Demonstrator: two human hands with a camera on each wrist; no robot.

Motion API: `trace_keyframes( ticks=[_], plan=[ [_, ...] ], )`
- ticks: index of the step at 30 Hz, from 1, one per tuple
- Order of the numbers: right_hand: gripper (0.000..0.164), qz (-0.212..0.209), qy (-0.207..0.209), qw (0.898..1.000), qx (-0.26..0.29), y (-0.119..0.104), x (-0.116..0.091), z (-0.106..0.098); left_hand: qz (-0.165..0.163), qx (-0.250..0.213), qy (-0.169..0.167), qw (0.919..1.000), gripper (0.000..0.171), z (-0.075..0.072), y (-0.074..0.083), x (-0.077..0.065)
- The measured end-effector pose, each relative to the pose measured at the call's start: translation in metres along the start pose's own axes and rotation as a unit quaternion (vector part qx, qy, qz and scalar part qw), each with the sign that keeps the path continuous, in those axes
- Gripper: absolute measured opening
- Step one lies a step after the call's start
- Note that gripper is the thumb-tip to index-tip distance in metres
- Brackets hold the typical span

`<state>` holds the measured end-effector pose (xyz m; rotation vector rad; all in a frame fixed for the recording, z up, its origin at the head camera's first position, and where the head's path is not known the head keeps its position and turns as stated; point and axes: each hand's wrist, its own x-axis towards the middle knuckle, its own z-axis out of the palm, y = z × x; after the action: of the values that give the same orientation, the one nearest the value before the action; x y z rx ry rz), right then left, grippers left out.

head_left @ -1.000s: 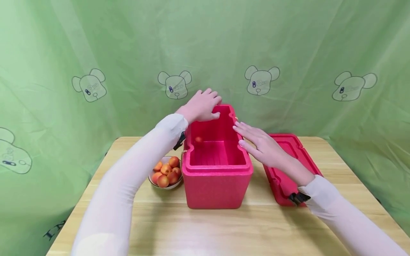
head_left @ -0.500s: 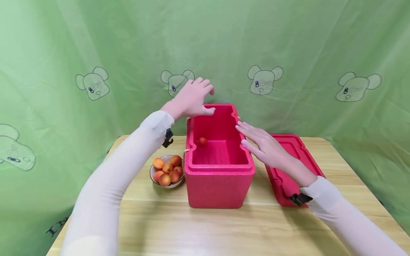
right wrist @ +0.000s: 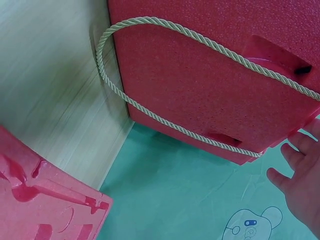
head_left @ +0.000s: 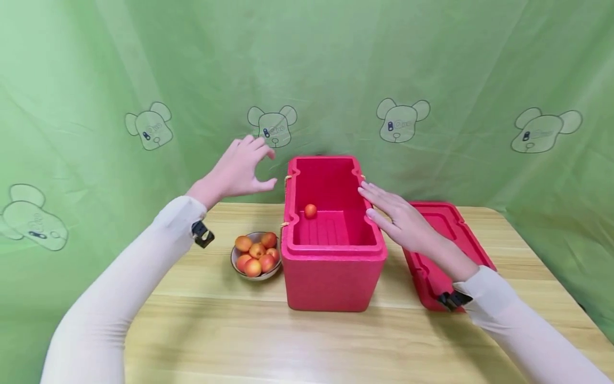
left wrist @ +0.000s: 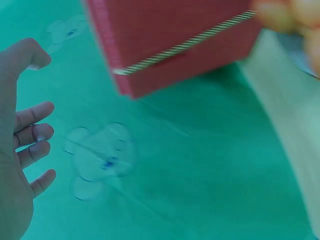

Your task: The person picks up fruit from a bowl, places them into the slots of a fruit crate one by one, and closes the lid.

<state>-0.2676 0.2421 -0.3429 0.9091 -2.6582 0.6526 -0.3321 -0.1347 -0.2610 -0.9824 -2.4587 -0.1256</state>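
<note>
My left hand (head_left: 240, 168) is in the air left of the red foam box (head_left: 331, 282), fingers bent loosely with a wide gap to the thumb and nothing in it. In the left wrist view its fingers (left wrist: 34, 132) show apart from the box. One orange-red fruit, like an apricot (head_left: 310, 211), lies inside the lidless box at the left wall. My right hand (head_left: 398, 216) has its fingers straight, fingertips at the box's right rim. Left of the box, a bowl (head_left: 233, 261) holds several more apricots (head_left: 252, 268).
The red lid (head_left: 443, 226) lies on the wooden table (head_left: 230, 330) right of the box. A twisted rope handle (right wrist: 165, 121) hangs along the box's right side, another rope (left wrist: 185, 46) along its left. A green curtain (head_left: 331, 64) hangs behind the table.
My left hand has moved from over the box out to the left, past its rim. The apricot inside now shows in full. My right hand stays at the right rim.
</note>
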Motion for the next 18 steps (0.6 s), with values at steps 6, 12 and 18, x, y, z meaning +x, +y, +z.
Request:
trace_keyframes(
  ticks=[6,12,18],
  plan=[
    [0.06,0.001,0.0,1.0,0.001,0.001,-0.001,0.002,0.001,-0.003,-0.049,0.9988,0.049,0.025,-0.009,-0.046],
    [0.061,0.01,0.001,1.0,0.001,0.002,0.001,0.003,0.011,0.0,-0.087,0.9961,0.047,0.044,-0.016,-0.079],
    [0.061,0.013,0.001,1.0,0.004,0.0,0.002,0.003,0.021,-0.005,-0.142,0.9897,0.053,0.059,-0.018,-0.103]
  ],
)
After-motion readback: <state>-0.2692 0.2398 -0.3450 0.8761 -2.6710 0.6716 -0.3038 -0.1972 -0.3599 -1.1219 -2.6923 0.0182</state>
